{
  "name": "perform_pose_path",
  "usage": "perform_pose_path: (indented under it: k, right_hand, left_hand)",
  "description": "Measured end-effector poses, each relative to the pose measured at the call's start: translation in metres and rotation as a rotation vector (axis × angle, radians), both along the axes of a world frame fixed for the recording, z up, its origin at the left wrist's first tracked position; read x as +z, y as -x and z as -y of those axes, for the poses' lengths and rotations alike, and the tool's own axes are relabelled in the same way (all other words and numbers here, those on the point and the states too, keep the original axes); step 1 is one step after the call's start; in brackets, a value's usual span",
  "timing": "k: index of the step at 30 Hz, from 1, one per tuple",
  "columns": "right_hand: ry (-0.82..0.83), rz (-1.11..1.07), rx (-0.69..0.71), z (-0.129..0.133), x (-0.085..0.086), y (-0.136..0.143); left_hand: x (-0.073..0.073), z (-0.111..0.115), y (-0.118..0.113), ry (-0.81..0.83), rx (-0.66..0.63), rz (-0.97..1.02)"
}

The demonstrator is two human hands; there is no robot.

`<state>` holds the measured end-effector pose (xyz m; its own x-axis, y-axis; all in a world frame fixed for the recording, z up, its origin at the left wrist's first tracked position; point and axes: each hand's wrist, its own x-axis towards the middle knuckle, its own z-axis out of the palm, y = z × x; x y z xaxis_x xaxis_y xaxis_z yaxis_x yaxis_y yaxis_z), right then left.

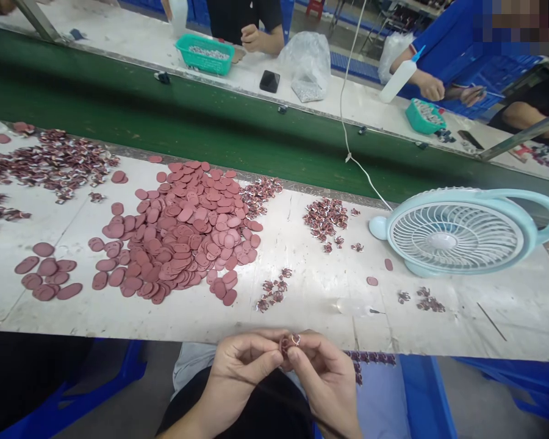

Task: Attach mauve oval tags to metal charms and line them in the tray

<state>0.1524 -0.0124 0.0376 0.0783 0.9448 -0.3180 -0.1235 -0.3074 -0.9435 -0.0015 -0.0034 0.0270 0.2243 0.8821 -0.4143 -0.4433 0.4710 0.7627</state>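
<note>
Close to the table's front edge, my left hand [240, 372] and my right hand [326, 378] meet, thumbs and forefingers pinched. Between the fingertips is a small maroon part with white edging [295, 339], mostly covered by the fingers. It touches both hands; whether it is one part or two pressed together I cannot make out. Just beyond lie several small maroon figure-like parts [274, 289]. A large heap of flat, oval dusty-red discs [183, 231] covers the table ahead to the left. A clear bottle with a dark thin tip [354, 306] lies to the right.
A light-blue fan [457, 235] stands at the right, its cord crossing the green conveyor belt [256, 140]. More small maroon parts [327, 218] lie in piles. A blue tray [427, 390] with rows of parts is below the table edge. Co-workers' hands [251, 38] show across the belt.
</note>
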Motion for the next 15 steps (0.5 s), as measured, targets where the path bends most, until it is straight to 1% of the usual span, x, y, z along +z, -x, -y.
perform_pose_path:
  k: [3, 5, 7, 8, 9, 12, 13, 14, 15]
  right_hand:
    - [0.052, -0.070, 0.006, -0.003, -0.003, 0.004]
    - [0.098, -0.104, 0.004, -0.004, -0.009, 0.003]
    - [0.141, -0.133, -0.040, -0.001, -0.018, -0.004]
    - [0.163, -0.139, -0.073, 0.002, -0.022, -0.009]
    - [0.179, -0.139, -0.114, 0.005, -0.027, -0.016]
    - [0.200, -0.099, -0.248, 0.017, -0.039, -0.044]
    - [0.203, -0.084, -0.284, 0.021, -0.042, -0.055]
    - [0.207, -0.071, -0.320, 0.027, -0.045, -0.065]
    - [0.211, -0.058, -0.359, 0.032, -0.048, -0.076]
  left_hand:
    - [-0.007, 0.002, 0.000, -0.023, 0.027, -0.042]
    - [-0.012, 0.002, 0.003, -0.072, 0.039, -0.074]
    - [-0.018, -0.002, 0.014, -0.173, 0.015, -0.201]
    - [-0.022, -0.007, 0.023, -0.251, -0.004, -0.327]
    - [-0.025, -0.012, 0.033, -0.346, -0.019, -0.496]
    - [-0.038, -0.031, 0.067, -0.651, -0.055, -1.105]
    - [-0.043, -0.037, 0.077, -0.721, -0.097, -1.270]
    - [-0.047, -0.041, 0.084, -0.782, -0.134, -1.387]
    - [-0.051, -0.044, 0.090, -0.836, -0.176, -1.452]
